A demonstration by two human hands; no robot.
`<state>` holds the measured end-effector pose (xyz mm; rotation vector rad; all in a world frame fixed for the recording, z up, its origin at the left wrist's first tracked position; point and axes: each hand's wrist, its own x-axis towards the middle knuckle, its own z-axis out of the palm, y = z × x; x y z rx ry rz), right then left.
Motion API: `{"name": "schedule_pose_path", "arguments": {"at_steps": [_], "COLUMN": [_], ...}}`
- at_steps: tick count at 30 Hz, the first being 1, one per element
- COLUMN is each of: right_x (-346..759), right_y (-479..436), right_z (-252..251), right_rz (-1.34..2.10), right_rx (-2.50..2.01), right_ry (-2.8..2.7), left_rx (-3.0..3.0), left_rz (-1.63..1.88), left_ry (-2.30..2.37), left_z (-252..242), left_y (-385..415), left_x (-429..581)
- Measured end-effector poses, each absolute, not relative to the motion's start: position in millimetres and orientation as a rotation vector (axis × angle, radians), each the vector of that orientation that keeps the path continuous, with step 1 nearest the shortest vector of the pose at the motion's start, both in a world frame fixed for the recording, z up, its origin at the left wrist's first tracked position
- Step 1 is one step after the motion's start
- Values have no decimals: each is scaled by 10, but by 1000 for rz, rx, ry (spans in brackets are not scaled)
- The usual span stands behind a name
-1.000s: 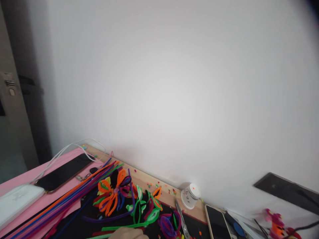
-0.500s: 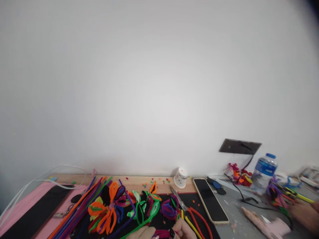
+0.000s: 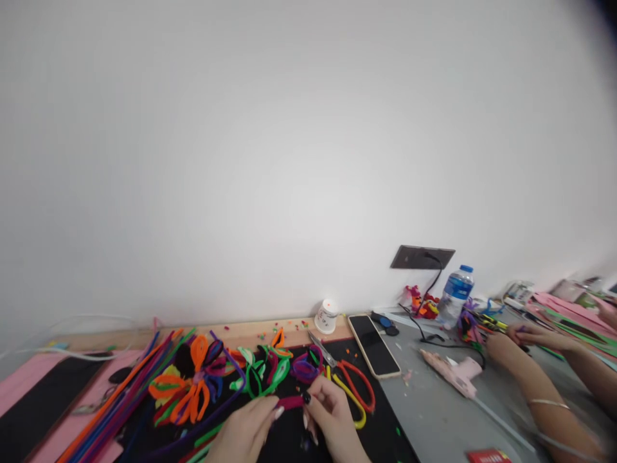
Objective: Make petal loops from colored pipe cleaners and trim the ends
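Note:
At the bottom middle, my left hand [image 3: 248, 427] pinches one end of a magenta pipe cleaner piece [image 3: 290, 403], which looks folded or doubled. My right hand [image 3: 330, 415] grips its other end between thumb and fingers. Just beyond my hands lie a purple looped pipe cleaner shape [image 3: 307, 366] and green looped leaf shapes [image 3: 255, 376]. Left of these is an orange looped pipe cleaner flower [image 3: 193, 386]. A bundle of loose pipe cleaners [image 3: 118, 399] lies farther left. Scissors [image 3: 370, 392] with red and yellow handles rest right of my right hand, on a black mat [image 3: 385, 431].
A white paper cup [image 3: 326, 317] stands by the wall, beside a phone [image 3: 373, 347]. Farther right are a pink glue gun [image 3: 450, 373] with its cord, a water bottle [image 3: 456, 296] and small colourful figures [image 3: 427, 307]. A co-worker's hands [image 3: 511, 341] work at the right.
The view has shifted, so the table items appear farther left and higher, and more of the right side shows. Both my hands are now more fully visible, still on the magenta pipe cleaner.

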<state>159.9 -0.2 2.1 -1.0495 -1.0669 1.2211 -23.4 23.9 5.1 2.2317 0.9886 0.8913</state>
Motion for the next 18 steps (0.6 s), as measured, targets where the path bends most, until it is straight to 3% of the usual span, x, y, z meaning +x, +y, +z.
{"name": "schedule_pose_path", "arguments": {"at_steps": [12, 18], "right_x": [1595, 1549], "right_y": [-1, 22], "right_z": [211, 214], "right_rz": [1579, 1528], "right_rx": [-767, -774], "right_ry": [-709, -796], "left_rx": [2082, 1839], "left_rz": [846, 864], "left_ry": [955, 966], "left_z": [214, 263], "left_y": [161, 167], "left_x": [-129, -127]}}
